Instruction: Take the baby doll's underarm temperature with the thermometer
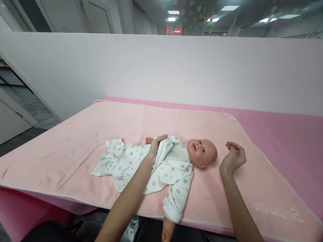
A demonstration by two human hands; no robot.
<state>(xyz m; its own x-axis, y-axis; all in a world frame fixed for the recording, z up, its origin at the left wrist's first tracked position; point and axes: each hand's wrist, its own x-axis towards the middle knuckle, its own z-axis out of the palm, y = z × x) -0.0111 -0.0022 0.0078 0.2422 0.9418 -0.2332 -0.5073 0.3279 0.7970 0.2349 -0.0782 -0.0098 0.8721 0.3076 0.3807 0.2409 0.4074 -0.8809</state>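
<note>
fingers of the left hand [156, 143] pinch the front flap of the printed baby suit [135, 165] at the chest of the doll [202, 152], which lies on its back on the pink blanket [64, 143]. the right hand [233, 156] hovers past the doll's head, loosely curled and holding nothing. judging by this, the flap is being drawn across the chest; closing it calls for the free hand to steady the near side. the doll's legs are hidden in cloth, its near arm hangs over the blanket edge, and any fasteners are too small to make out.
</note>
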